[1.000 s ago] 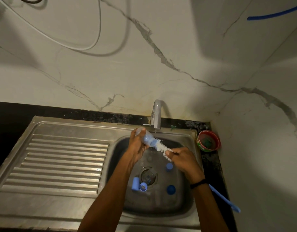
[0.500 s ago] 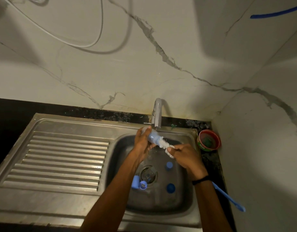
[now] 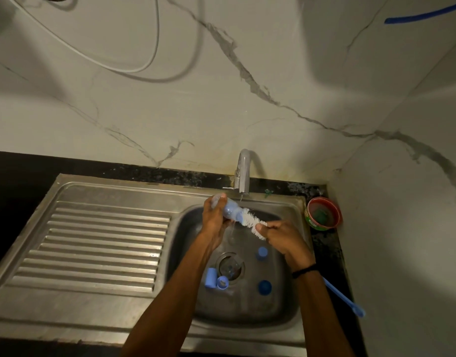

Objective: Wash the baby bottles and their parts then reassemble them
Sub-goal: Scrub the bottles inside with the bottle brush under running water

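Note:
My left hand [image 3: 213, 218] grips a small clear baby bottle [image 3: 230, 210] with a blue neck, held on its side over the sink basin [image 3: 283, 302], just below the tap [image 3: 243, 173]. My right hand [image 3: 281, 237] holds a bottle brush; its white bristles [image 3: 252, 222] stick out of the bottle's mouth and its blue handle [image 3: 342, 297] trails past my wrist. A thin trickle of water falls from the tap. On the basin floor lie several blue parts: a cap [image 3: 211, 278], a ring [image 3: 222, 282], another cap [image 3: 262, 253] and a round lid [image 3: 265, 287].
A ribbed steel drainboard [image 3: 93, 248] fills the left. A red bowl [image 3: 324, 213] with something green inside stands on the black counter at the right corner. Marble walls close in behind and on the right. The drain [image 3: 230, 266] sits mid-basin.
The bottle and brush have shifted slightly up toward the tap. More of the white bristles show outside the bottle's mouth than a second ago.

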{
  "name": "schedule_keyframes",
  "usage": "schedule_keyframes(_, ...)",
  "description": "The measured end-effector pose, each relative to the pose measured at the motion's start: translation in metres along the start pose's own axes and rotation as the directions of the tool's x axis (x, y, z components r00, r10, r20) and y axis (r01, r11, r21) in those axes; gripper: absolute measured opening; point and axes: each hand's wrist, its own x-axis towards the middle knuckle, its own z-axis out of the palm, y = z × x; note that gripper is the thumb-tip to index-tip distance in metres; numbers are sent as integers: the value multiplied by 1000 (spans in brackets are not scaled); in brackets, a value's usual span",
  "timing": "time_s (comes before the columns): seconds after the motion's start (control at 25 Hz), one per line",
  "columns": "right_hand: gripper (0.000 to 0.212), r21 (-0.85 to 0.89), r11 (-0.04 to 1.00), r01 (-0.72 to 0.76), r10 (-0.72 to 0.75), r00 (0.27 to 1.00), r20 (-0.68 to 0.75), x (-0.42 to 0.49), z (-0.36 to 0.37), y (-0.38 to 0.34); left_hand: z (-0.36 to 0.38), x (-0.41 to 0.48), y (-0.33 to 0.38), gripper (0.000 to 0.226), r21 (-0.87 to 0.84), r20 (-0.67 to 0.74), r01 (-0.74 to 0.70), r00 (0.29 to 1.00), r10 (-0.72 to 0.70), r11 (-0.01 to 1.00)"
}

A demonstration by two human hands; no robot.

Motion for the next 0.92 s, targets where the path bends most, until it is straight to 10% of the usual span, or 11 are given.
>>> schedule_keyframes(0.28, 20, 30, 999, 23, -23, 1000, -19, 6, -6, -3, 6, 2, 4, 7, -34, 35, 6, 999, -4, 999)
schedule_keyframes(0.64, 16, 108, 993, 51, -51, 999, -2, 2, -9, -1, -1, 1, -4, 68, -54, 78, -25, 997, 29, 998)
schedule_keyframes(0.92, 30, 83, 996, 45, -46, 999, 7, 3, -7, 2, 0, 4, -4, 38, 17, 59, -15, 998, 14, 1000)
